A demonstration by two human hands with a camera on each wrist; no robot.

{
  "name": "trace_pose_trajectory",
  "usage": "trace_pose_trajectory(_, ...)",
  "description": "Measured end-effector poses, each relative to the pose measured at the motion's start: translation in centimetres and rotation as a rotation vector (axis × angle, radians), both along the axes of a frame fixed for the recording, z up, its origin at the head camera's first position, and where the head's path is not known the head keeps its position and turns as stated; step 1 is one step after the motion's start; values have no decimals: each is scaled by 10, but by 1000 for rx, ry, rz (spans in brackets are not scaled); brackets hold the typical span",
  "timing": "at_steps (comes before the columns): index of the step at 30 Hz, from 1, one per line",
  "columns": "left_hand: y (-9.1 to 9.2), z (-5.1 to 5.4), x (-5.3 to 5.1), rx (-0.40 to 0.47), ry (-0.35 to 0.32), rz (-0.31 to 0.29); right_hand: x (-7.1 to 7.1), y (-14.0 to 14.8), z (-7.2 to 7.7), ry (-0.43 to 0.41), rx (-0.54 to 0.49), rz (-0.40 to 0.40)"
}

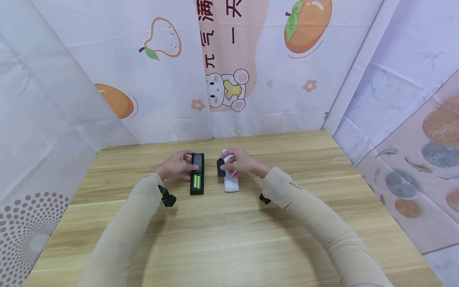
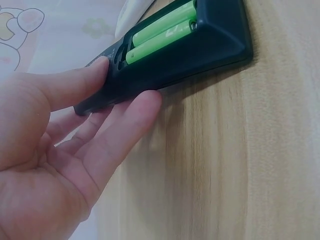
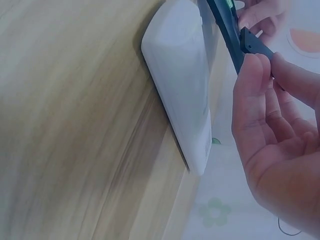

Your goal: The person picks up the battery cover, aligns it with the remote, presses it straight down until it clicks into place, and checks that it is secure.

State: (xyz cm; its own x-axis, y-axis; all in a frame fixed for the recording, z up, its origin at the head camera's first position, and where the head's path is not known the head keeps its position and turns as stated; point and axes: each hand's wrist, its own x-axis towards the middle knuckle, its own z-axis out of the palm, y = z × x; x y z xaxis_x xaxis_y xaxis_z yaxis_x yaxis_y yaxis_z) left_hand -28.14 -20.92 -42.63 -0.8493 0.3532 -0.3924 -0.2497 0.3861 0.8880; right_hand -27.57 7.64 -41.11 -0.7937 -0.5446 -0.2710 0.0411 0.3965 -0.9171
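Note:
A black remote control (image 1: pixel 197 187) lies back side up on the table, its battery compartment uncovered. Two green batteries (image 2: pixel 162 32) sit side by side in that compartment. My left hand (image 1: pixel 177 164) grips the remote from the left, thumb on its back and fingers along its side. Between thumb and fingers, my right hand (image 1: pixel 241 162) pinches a small black battery cover (image 1: pixel 220 168), held apart from the remote. Beneath the right hand is a white remote control (image 3: pixel 180 75), partly hidden by that hand in the head view.
The wooden table (image 1: pixel 222 235) ends at a printed curtain (image 1: pixel 172 91) behind the remotes. Another curtain (image 1: pixel 405 159) hangs along the right side. Black wrist cameras (image 1: pixel 167 197) stick out below both wrists, close to the tabletop.

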Motion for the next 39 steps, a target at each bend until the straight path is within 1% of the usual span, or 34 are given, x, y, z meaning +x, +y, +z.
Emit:
trace_pose_trajectory(10,-1,-1,0,-5,-13,21,2,-8,-4,8,-1,24)
trace_pose_trajectory(18,-3,-4,-2,-10,0,-13,8,-19,-6,42,4,21)
trace_pose_trajectory(24,-3,-3,-1,2,-9,-11,14,-25,-6,46,4,43)
trace_pose_trajectory(27,-2,-2,0,2,-18,-14,15,-27,-6,39,-7,45)
trace_pose_trajectory(33,-1,-1,1,5,-31,-18,17,-33,-7,0,-37,29)
trace_pose_trajectory(39,-2,-1,0,11,-33,-17,18,-40,-9,1,-35,10)
